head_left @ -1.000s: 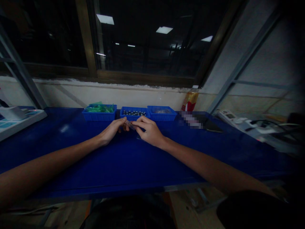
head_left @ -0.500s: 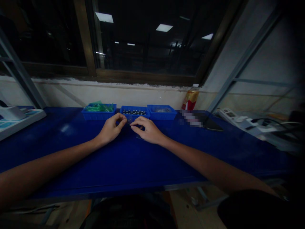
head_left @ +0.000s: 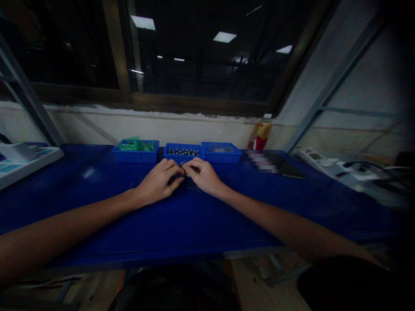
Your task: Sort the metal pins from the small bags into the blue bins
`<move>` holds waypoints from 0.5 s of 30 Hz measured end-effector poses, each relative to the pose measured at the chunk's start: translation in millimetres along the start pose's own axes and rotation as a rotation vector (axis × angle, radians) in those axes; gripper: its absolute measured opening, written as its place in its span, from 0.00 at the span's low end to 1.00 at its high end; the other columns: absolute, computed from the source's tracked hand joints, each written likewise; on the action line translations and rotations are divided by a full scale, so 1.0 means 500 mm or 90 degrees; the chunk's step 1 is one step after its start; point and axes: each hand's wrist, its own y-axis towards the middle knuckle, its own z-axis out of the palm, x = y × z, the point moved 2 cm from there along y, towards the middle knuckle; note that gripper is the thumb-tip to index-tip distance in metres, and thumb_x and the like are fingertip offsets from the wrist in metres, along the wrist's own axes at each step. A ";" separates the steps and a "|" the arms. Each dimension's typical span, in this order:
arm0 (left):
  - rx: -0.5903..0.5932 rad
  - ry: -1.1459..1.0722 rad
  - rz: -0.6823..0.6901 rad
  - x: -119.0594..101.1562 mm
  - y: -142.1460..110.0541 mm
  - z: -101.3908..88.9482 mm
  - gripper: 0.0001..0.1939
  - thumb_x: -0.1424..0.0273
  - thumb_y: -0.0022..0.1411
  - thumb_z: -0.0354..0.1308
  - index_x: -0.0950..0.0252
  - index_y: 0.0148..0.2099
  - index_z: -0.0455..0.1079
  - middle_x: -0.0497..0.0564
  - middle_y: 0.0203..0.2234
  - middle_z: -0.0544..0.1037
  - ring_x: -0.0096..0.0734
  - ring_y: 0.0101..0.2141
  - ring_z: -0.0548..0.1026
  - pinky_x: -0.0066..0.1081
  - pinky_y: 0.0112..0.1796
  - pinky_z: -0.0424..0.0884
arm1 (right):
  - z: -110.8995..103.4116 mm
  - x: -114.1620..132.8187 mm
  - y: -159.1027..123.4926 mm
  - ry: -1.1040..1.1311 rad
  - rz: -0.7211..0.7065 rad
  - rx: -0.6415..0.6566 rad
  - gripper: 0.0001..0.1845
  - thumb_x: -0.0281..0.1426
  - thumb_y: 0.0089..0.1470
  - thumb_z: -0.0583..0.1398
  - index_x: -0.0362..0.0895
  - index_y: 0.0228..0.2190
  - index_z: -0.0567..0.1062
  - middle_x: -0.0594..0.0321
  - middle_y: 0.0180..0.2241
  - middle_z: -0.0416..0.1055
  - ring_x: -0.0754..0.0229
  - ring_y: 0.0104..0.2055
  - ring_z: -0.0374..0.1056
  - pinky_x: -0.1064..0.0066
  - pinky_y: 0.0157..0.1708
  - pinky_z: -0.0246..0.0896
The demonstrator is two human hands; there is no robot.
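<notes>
My left hand (head_left: 161, 181) and my right hand (head_left: 205, 177) meet at their fingertips above the blue table, in front of the middle bin. A small clear plastic bag (head_left: 193, 185) shows faintly under my right hand, whose thumb and fingers are closed in a pinch on it. My left thumb and fingers are also drawn together, touching at the same spot. What lies between the left fingertips is too small and dark to make out. Just behind stands a blue bin (head_left: 168, 156) with several small shiny round-topped pieces (head_left: 183, 152) in rows.
To the left stands a blue bin (head_left: 134, 158) of green plastic bags (head_left: 132, 144); to the right, another blue bin (head_left: 223, 158) of clear plastic. A red-and-gold package (head_left: 260, 134) and a dark flat device (head_left: 290, 169) sit farther right. Power strips (head_left: 30, 164) occupy the sides.
My left hand has moved right and its fingertips now meet those of my right hand. My right hand has barely moved. More of the clear bag shows beneath it.
</notes>
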 end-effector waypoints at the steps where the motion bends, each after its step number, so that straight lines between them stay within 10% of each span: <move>1: 0.009 0.000 -0.010 -0.001 0.001 -0.001 0.09 0.68 0.61 0.48 0.67 0.39 0.66 0.53 0.34 0.69 0.35 0.35 0.65 0.36 0.39 0.62 | -0.001 0.002 -0.001 -0.010 -0.008 -0.010 0.09 0.28 0.51 0.55 0.41 0.24 0.73 0.65 0.23 0.65 0.65 0.27 0.61 0.72 0.29 0.55; 15: 0.010 -0.298 -0.295 0.045 0.003 0.010 0.18 0.63 0.64 0.40 0.67 0.31 0.65 0.48 0.26 0.70 0.30 0.29 0.68 0.30 0.33 0.63 | -0.002 0.010 -0.019 -0.135 -0.196 0.041 0.14 0.27 0.53 0.52 0.46 0.40 0.73 0.61 0.32 0.66 0.63 0.34 0.63 0.68 0.35 0.59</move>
